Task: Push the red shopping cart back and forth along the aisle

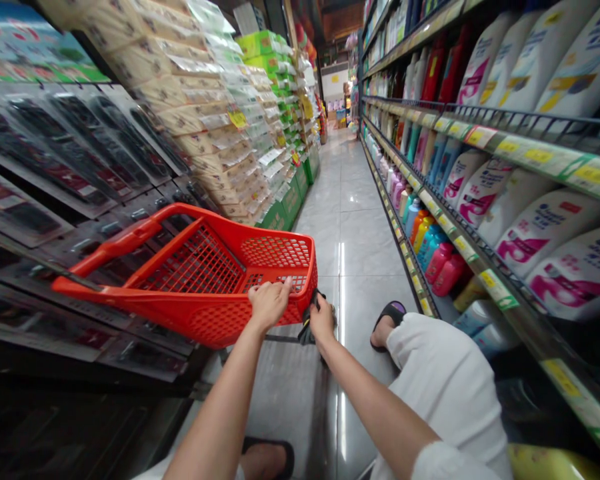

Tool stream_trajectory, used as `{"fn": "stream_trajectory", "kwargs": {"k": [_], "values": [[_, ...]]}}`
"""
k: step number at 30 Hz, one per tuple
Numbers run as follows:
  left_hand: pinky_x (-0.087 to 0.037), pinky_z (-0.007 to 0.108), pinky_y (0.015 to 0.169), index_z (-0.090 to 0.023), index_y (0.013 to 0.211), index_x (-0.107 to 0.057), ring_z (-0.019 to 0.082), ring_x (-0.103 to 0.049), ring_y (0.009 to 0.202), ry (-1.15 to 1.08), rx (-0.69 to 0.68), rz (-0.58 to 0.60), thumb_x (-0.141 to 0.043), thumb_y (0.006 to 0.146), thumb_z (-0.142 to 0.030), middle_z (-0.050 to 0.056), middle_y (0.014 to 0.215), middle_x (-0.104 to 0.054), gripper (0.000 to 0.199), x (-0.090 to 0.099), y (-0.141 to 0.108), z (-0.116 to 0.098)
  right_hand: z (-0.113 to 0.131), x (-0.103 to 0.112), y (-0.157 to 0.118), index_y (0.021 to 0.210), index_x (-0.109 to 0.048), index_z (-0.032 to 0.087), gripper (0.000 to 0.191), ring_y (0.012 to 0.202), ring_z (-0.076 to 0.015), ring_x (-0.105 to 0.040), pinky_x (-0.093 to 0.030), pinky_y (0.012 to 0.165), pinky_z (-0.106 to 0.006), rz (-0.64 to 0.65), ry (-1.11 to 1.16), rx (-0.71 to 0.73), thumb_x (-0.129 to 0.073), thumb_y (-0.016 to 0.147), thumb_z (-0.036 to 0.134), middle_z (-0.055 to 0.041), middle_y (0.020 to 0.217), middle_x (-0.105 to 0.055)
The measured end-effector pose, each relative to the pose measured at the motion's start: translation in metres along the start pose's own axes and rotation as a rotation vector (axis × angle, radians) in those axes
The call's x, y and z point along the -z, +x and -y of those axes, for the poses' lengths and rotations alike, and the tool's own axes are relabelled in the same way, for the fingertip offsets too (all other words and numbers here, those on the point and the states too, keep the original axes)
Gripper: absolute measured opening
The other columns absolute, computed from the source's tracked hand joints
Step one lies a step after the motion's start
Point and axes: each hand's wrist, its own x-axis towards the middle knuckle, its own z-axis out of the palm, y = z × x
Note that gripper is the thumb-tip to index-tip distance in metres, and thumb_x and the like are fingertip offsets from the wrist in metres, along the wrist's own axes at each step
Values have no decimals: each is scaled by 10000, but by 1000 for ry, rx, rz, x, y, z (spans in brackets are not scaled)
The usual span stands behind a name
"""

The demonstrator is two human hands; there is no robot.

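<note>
A red plastic shopping cart (275, 252) with a mesh basket stands across the aisle, its handle toward the left. My left hand (270, 303) is closed over the near top rim, close to the cart's front end. At the front corner, my right hand (323, 320) is closed on a dark cloth (306, 329) with a bit of yellow on it. The cloth is bunched against the outside of the basket, and part of it is hidden behind my fingers. Inside the basket, the visible mesh floor shows no goods.
Shelves of shampoo bottles (535, 230) line the right side. Packaged dark goods hang on a rack (75, 147) at left, and stacked packs (200, 113) rise beyond it. A glossy tiled floor (353, 180) runs down the aisle. My sandalled foot (383, 327) is near the right shelf.
</note>
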Motion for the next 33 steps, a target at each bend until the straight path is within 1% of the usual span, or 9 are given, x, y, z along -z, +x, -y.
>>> {"fn": "stream_trajectory", "kwargs": {"k": [4, 7, 11, 14, 20, 23, 27, 30, 33], "values": [[-326, 413, 1010, -276, 1037, -724, 204, -607, 1090, -176, -155, 44, -283, 986, -433, 24, 1120, -727, 471, 9, -2, 11, 45, 12, -22, 1381, -521, 177, 527, 1216, -205, -543, -410, 1051, -346, 21, 138, 182, -435, 865, 247, -88, 1321, -593], [-411, 323, 959, -219, 1119, -697, 196, -612, 1065, -239, -348, 80, -376, 944, -462, 74, 1146, -704, 439, 27, -3, 42, 73, 33, -28, 1405, -495, 269, 501, 1137, -180, -560, -450, 979, -302, 134, -149, 414, -444, 907, 249, -68, 1257, -590], [-393, 359, 996, -215, 1123, -693, 237, -606, 1090, 52, -189, 24, -423, 912, -497, 94, 1152, -697, 444, 49, -3, 95, 91, 57, -13, 1335, -554, 391, 495, 1010, -189, -535, -460, 874, -290, 259, -775, 592, -471, 901, 168, -56, 1184, -580], [-323, 391, 1051, -244, 1126, -684, 235, -605, 1099, 177, -127, 41, -387, 938, -449, 76, 1128, -709, 406, 50, -2, 113, 100, 61, 8, 1340, -542, 412, 510, 996, -206, -506, -444, 842, -302, 217, -957, 576, -455, 907, 157, -56, 1203, -573], [-394, 336, 829, -225, 997, -700, 242, -613, 957, 252, -88, -24, -362, 947, -376, 81, 1020, -727, 373, 38, 1, 93, 116, 42, 2, 1346, -545, 375, 474, 944, -216, -518, -444, 746, -304, 104, -974, 388, -404, 932, 190, -74, 1168, -569], [-378, 333, 805, -230, 977, -693, 235, -613, 934, 255, -102, -47, -360, 952, -387, 68, 1004, -729, 369, 37, -3, 89, 114, 47, -7, 1377, -516, 349, 505, 969, -227, -510, -444, 763, -312, 146, -1001, 478, -414, 916, 168, -87, 1163, -571], [-363, 336, 781, -235, 947, -683, 228, -606, 917, 274, -109, -55, -353, 960, -409, 55, 971, -724, 374, 37, -10, 92, 110, 67, 8, 1393, -486, 378, 530, 971, -223, -516, -444, 778, -315, 239, -1052, 592, -427, 912, 166, -76, 1198, -575], [-360, 348, 778, -234, 951, -683, 237, -601, 918, 286, -89, -84, -363, 957, -416, 59, 964, -719, 368, 32, -15, 88, 111, 70, 17, 1387, -504, 335, 491, 949, -226, -540, -451, 750, -313, 193, -1065, 460, -400, 929, 189, -84, 1173, -593], [-360, 358, 777, -236, 968, -682, 249, -597, 919, 279, -43, -131, -369, 953, -418, 67, 987, -715, 362, 25, -18, 74, 112, 59, 2, 1419, -472, 253, 493, 962, -232, -553, -458, 762, -318, 129, -1017, 384, -377, 939, 197, -106, 1181, -591]]}}
